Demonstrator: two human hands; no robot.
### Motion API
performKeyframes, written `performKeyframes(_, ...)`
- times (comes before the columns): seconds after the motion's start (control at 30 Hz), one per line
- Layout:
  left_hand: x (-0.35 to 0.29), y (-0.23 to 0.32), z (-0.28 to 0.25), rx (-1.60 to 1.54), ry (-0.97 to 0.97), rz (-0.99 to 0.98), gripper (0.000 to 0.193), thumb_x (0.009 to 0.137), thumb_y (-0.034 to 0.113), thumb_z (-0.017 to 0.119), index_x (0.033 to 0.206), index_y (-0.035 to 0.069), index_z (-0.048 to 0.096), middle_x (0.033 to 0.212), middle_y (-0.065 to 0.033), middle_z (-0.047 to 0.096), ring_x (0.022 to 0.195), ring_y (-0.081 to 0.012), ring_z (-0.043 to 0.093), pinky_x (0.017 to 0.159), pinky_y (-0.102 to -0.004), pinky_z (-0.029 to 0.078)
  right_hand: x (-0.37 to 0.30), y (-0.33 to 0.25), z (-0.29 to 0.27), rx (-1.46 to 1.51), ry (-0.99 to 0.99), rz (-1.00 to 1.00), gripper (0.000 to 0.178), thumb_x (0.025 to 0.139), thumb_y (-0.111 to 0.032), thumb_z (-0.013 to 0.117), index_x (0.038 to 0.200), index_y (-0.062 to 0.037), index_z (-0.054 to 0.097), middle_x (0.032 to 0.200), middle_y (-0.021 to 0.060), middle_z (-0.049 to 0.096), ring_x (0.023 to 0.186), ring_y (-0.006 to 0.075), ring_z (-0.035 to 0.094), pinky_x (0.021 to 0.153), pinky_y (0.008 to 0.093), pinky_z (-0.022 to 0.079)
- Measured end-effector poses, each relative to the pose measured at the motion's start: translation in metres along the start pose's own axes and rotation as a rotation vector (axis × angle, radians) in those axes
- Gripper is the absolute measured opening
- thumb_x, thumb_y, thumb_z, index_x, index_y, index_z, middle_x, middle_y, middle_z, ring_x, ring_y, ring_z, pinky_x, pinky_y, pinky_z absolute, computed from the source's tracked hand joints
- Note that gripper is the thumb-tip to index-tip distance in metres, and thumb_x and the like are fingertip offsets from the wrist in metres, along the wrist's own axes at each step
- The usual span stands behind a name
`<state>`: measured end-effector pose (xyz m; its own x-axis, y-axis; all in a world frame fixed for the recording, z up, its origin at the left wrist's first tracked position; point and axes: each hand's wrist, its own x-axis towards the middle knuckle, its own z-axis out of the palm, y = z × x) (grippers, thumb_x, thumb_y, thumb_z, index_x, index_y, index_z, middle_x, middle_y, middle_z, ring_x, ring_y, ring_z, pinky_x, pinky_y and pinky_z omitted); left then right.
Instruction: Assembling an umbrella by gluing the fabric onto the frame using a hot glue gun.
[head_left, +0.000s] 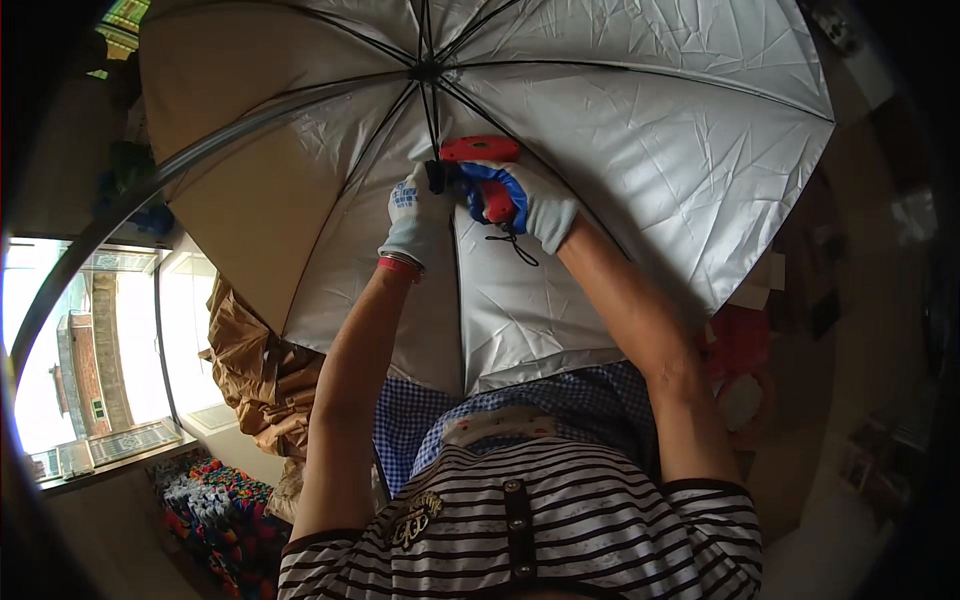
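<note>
A large open umbrella spreads before me, its silvery underside facing me and its thin dark ribs meeting at a black hub. My left hand, in a white work glove, is closed around the lower end of the umbrella's shaft, where a black piece shows. Close beside it, my right hand wears a white glove with blue coating. Its fingers wrap a red pistol-shaped tool, whose front reaches toward the black piece. A thin black cord loop hangs below that hand. Whether the tool touches the shaft is hidden.
Crumpled brown paper or cloth lies at the left, above a multicoloured pile. A bright window stands at the far left. Blue checked cloth covers my lap. A red object sits at the right behind the umbrella's edge.
</note>
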<state>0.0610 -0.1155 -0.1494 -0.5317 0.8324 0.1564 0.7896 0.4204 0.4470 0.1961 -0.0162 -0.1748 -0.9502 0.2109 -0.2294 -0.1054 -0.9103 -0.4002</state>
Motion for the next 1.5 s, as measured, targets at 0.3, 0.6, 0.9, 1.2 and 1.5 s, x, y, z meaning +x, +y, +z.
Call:
performKeyframes(0.3,0.037,-0.003,-0.009,0.061,0.077,0.053,0.032,0.087,0.035,0.062,0.095,0.005,0.062,0.093,-0.0188,0.068,0.09,-0.0389,0.064,0.076,-0.0454,0.051,0.008,-0.023,0.007,-0.16,-0.293,-0.392,0.03,0.097,-0.018,0.054,0.123,-0.004,0.057,0.111,0.0098,0.065,0.098,0.0228,0.064,0.088,0.0363,0.053)
performKeyframes(0.6,0.054,-0.028,-0.06,0.295,0.074,0.014,0.021,0.088,0.021,0.052,0.094,0.004,0.062,0.095,-0.0204,0.067,0.094,-0.0388,0.064,0.081,-0.045,0.051,0.013,0.072,0.014,0.294,-0.348,-0.285,0.03,0.097,-0.017,0.054,0.122,-0.0003,0.055,0.107,0.0111,0.065,0.096,0.0241,0.065,0.083,0.0407,0.055)
performKeyframes(0.9,0.08,-0.089,-0.057,0.261,0.14,0.016,0.026,0.085,0.019,0.059,0.106,0.006,0.066,0.096,-0.0198,0.069,0.087,-0.0387,0.065,0.077,-0.0447,0.052,0.007,0.055,-0.01,-0.014,-0.05,-0.356,0.026,0.091,-0.016,0.064,0.112,-0.0014,0.058,0.092,0.0089,0.067,0.08,0.022,0.067,0.073,0.0371,0.057)
performKeyframes(1.2,-0.003,-0.042,0.021,-0.211,0.291,0.178,0.03,0.083,0.02,0.067,0.11,0.007,0.066,0.088,-0.0141,0.069,0.088,-0.0318,0.068,0.078,-0.0391,0.053,0.025,0.032,-0.025,-0.596,0.58,-0.718,0.027,0.086,-0.024,0.07,0.101,-0.0017,0.064,0.084,0.0023,0.064,0.075,0.0107,0.061,0.066,0.0287,0.049)
performKeyframes(1.5,0.016,-0.008,0.038,-0.343,0.061,0.038,0.021,0.083,0.015,0.066,0.101,0.005,0.069,0.082,-0.0101,0.07,0.072,-0.0235,0.066,0.065,-0.0325,0.052,0.03,0.027,-0.029,-0.692,0.609,-0.628,0.03,0.081,-0.028,0.069,0.075,0.0005,0.063,0.057,0.0032,0.058,0.052,0.0129,0.059,0.049,0.033,0.046)
